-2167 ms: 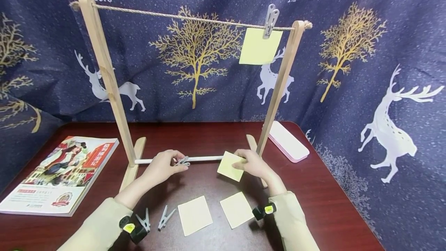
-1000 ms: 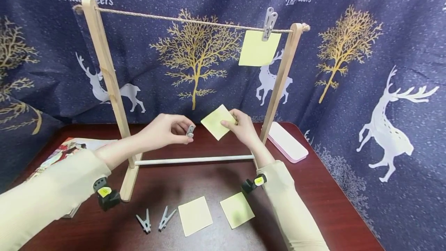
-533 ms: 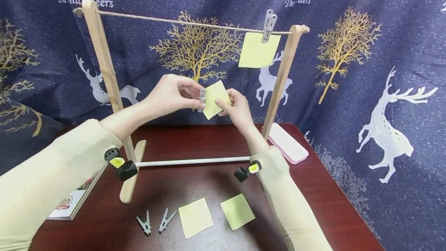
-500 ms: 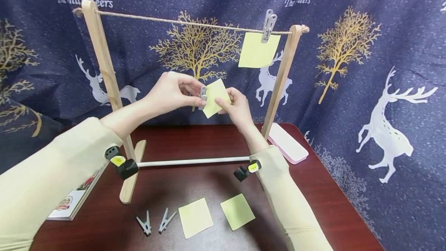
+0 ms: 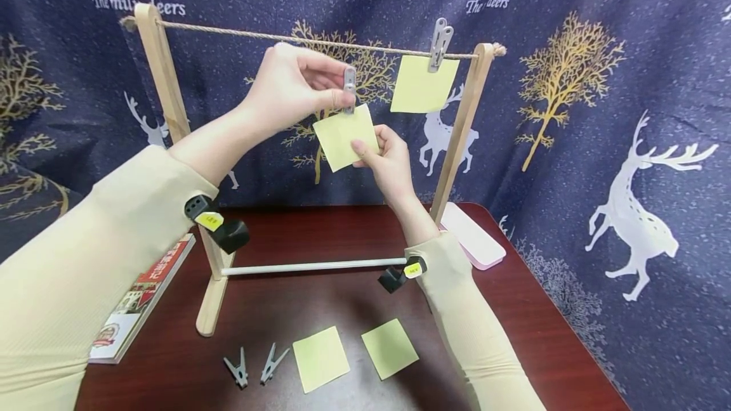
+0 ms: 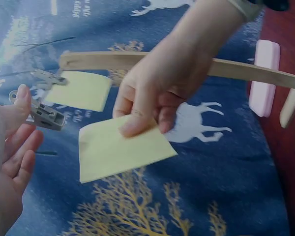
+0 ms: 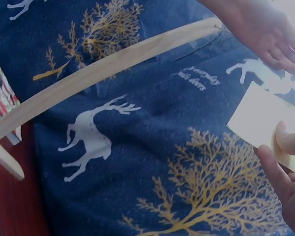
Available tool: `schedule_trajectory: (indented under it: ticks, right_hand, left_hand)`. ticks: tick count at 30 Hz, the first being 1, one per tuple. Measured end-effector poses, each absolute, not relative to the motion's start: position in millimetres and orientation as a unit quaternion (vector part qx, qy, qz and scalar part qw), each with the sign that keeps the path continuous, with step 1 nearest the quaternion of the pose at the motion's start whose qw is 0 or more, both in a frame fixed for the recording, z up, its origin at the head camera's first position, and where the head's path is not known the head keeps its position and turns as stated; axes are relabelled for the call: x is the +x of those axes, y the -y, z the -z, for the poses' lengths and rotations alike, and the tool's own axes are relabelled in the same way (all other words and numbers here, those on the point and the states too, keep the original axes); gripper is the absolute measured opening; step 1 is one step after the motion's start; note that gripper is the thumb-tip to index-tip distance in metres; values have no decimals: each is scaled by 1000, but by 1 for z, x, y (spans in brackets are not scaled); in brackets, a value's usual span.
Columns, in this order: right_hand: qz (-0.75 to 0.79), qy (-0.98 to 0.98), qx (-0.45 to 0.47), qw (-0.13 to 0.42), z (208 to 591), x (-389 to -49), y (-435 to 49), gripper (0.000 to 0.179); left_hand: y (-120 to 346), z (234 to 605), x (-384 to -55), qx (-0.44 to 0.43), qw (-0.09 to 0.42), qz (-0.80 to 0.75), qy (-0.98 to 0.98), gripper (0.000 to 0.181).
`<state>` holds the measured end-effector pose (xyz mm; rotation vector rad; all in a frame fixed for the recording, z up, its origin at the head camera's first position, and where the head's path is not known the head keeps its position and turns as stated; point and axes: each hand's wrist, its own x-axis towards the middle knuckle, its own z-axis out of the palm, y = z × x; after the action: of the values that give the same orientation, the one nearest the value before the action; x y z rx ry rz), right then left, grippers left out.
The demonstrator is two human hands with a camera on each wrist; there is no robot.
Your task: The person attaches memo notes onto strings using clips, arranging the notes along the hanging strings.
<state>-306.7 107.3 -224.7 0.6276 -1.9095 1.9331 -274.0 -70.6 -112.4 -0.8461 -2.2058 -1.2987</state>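
Observation:
My left hand [image 5: 305,87] pinches a grey clothespin [image 5: 349,89] between thumb and fingers, just under the rope [image 5: 257,35]. My right hand [image 5: 391,160] holds a yellow sticky note [image 5: 344,138] by its lower right side, thumb in front. In the left wrist view the clothespin [image 6: 45,115] stands apart from the top of the note [image 6: 120,152]. To the right, another yellow note [image 5: 424,86] hangs from the rope under a second grey clothespin [image 5: 440,46].
A wooden frame [image 5: 165,75] carries the rope, with a white crossbar [image 5: 314,266] low down. On the table [image 5: 274,309] lie two clothespins [image 5: 237,368], two sticky notes [image 5: 321,359], a book [image 5: 143,300] partly behind my left sleeve, and a pink-white case [image 5: 473,236].
Both hands have risen from near the crossbar toward the rope. My left hand, with the clothespin, has moved up and right over the note; the note has turned more upright.

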Motion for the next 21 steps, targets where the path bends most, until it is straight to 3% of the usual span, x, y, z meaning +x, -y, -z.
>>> schedule_trajectory:
  ticks: [12,21]
  right_hand:
    - [-689,639,220,263,204,-301,-107,16]
    - [-693,626,209,288,195,-300,-107,20]
  left_hand:
    - [43,91,-267,-292,298,487,767,34]
    - [30,78,-273,-284,336,497,748,30]
